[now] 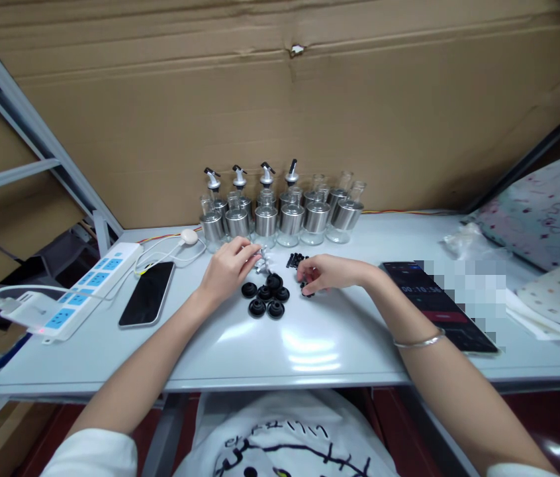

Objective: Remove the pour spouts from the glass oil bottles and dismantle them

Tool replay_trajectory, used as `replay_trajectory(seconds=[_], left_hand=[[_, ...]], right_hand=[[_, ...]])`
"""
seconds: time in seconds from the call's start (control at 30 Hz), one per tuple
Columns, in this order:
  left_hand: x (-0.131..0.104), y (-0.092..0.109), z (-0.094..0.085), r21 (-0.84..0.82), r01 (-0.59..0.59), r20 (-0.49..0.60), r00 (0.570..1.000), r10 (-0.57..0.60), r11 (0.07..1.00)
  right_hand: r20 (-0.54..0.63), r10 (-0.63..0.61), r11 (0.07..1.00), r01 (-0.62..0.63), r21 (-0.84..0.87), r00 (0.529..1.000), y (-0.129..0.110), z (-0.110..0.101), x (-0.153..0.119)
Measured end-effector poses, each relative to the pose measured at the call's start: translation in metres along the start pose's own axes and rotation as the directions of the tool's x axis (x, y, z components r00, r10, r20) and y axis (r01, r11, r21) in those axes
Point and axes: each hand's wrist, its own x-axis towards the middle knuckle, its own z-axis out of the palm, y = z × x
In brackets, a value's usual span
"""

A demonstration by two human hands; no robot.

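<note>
My left hand (233, 265) has its fingers pressed together at a small pile of silvery parts (263, 262); what it grips is too small to name. Several round black caps (265, 292) lie on the table just in front of the pile. My right hand (318, 275) has curled fingers over small black pieces (306, 289), and its fingertips hide what they touch. Small black parts (294, 260) lie beside it. Behind stand several glass bottles with metal sleeves (266, 220); some in the back row carry silver-and-black pourers (267, 173).
On the left of the grey table (200, 358) are a phone (147, 295), a power strip (92, 285) and white cables. A larger device with a timer (439, 308) lies on the right, near plastic bags (471, 242) and patterned cloth (543, 199). Cardboard (260, 112) stands behind.
</note>
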Motion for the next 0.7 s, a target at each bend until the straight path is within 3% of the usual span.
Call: replay_trajectory(seconds=[0.1, 0.17, 0.27, 0.33, 0.53, 0.7], left_hand=[[0.000, 0.002, 0.001, -0.094, 0.033, 0.008, 0.999, -0.032, 0.995], [0.001, 0.004, 0.002, -0.167, 0.075, -0.015, 0.997, -0.079, 0.983], [0.000, 0.007, 0.006, -0.277, 0.143, -0.025, 0.988, -0.155, 0.950], [0.000, 0.010, 0.009, -0.333, 0.161, 0.003, 0.985, -0.170, 0.929], [-0.004, 0.018, 0.015, -0.398, 0.174, 0.032, 0.984, -0.176, 0.901], [-0.004, 0.019, 0.014, -0.305, 0.092, 0.051, 0.995, -0.081, 0.948]], right_hand=[[-0.044, -0.048, 0.999, 0.047, -0.012, 0.998, 0.000, -0.002, 0.000], [-0.141, -0.114, 0.993, 0.116, 0.003, 0.983, -0.003, -0.001, 0.001], [-0.356, -0.211, 0.965, 0.252, 0.074, 0.911, -0.011, 0.003, 0.003], [-0.438, -0.260, 0.919, 0.360, 0.160, 0.860, -0.017, 0.009, 0.007], [-0.422, -0.276, 0.718, 0.477, 0.507, 0.864, -0.029, 0.025, 0.017], [-0.533, -0.176, 0.664, 0.500, 0.556, 0.827, -0.032, 0.027, 0.018]])
